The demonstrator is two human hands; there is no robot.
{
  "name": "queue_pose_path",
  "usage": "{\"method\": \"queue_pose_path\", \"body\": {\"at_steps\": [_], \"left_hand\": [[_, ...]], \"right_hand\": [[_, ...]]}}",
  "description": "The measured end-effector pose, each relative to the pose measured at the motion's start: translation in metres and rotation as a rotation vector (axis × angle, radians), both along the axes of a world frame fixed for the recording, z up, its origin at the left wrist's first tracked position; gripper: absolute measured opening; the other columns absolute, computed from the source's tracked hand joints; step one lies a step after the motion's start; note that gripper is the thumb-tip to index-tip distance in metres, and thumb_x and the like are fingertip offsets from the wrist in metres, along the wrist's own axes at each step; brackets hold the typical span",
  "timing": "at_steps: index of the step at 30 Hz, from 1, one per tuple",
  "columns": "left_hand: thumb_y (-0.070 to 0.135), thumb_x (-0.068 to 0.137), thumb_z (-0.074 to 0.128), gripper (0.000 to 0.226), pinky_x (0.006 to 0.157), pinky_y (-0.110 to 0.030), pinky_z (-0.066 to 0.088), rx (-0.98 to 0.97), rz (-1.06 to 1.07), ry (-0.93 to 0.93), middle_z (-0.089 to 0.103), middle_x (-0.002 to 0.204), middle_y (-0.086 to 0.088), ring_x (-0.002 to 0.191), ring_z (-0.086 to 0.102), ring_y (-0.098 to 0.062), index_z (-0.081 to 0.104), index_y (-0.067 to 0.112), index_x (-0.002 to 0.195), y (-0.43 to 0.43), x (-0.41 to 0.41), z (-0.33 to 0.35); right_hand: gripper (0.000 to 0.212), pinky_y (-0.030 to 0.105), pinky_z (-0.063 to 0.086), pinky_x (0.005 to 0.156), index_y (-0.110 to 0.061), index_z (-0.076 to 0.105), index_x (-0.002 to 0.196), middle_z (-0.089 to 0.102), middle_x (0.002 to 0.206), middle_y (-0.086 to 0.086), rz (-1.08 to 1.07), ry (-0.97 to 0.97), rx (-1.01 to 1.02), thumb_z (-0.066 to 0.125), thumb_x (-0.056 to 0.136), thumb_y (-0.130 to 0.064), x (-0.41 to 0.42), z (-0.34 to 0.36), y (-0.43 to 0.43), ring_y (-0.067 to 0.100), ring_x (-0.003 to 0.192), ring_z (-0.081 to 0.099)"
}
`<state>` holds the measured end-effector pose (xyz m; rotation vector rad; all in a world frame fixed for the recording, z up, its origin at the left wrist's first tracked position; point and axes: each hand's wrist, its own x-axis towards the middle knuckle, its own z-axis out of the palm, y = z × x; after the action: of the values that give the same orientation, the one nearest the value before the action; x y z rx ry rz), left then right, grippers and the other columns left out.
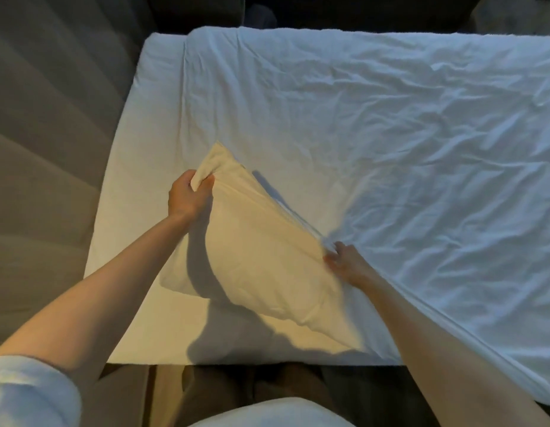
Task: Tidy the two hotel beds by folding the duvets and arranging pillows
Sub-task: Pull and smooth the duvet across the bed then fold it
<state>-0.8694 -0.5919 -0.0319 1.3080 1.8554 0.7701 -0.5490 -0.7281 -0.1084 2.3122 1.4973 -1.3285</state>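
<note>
1. A wide mattress in a smooth white fitted sheet point(150, 134) fills most of the view. Its bare part runs down the left side and along the near edge.
2. A crumpled white cotton duvet point(390, 134) covers the far and right parts of the bed. Its hemmed edge runs diagonally from the middle of the bed down to the lower right corner.
3. A grey-brown padded panel with broad ribs point(52, 134) stands along the left side of the mattress.
4. A soft white rectangular pillow point(261, 257), lit warm yellow, is over the bare sheet in the near left part of the bed. It lies slantwise, with its long right edge just beside the duvet's hem. Its far corner is lifted, and a dark shadow falls on the sheet under and in front of it.
5. The left hand point(187, 195) reaches out on a bare forearm, its fingers and thumb bunched round the pillow's raised far corner.
6. The right hand point(347, 263) is at the pillow's right edge, where it meets the duvet hem. It is blurred, and I cannot tell whether its fingers grasp the fabric or only touch it.
7. A rolled light blue sleeve point(27, 392) shows at the lower left.
</note>
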Motion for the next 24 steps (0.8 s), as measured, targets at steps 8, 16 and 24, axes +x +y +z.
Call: {"method": "queue_pose_path", "body": {"at_steps": [8, 16, 24], "left_hand": [[0.027, 0.094, 0.058, 0.016, 0.069, -0.028, 0.040, 0.022, 0.116, -0.066, 0.053, 0.070, 0.008, 0.071, 0.049, -0.016, 0.057, 0.014, 0.085, 0.041, -0.022, -0.012], [0.030, 0.097, 0.055, 0.019, 0.054, -0.014, 0.037, 0.088, 0.239, -0.117, 0.052, 0.071, 0.009, 0.065, 0.049, -0.008, 0.056, 0.013, 0.086, 0.131, -0.075, -0.005], [0.033, 0.094, 0.059, 0.035, 0.050, -0.022, 0.032, -0.018, 0.256, -0.097, 0.049, 0.061, 0.006, 0.056, 0.044, -0.008, 0.050, 0.023, 0.062, 0.203, -0.077, -0.047]], "right_hand": [[0.013, 0.049, 0.041, 0.087, -0.023, 0.052, 0.092, 0.052, 0.108, 0.015, -0.231, -0.159, 0.275, 0.040, 0.094, -0.017, -0.024, 0.033, 0.064, 0.037, 0.109, 0.050], [0.032, 0.055, 0.027, 0.098, -0.018, 0.059, 0.117, 0.046, 0.126, 0.013, -0.310, -0.249, 0.539, 0.042, 0.092, -0.011, -0.072, 0.093, 0.225, 0.035, 0.122, 0.035], [0.030, 0.055, 0.036, 0.097, -0.014, 0.061, 0.117, 0.050, 0.121, 0.016, -0.203, -0.275, 0.542, 0.042, 0.093, -0.010, -0.057, 0.061, 0.282, 0.041, 0.118, 0.041]]}}
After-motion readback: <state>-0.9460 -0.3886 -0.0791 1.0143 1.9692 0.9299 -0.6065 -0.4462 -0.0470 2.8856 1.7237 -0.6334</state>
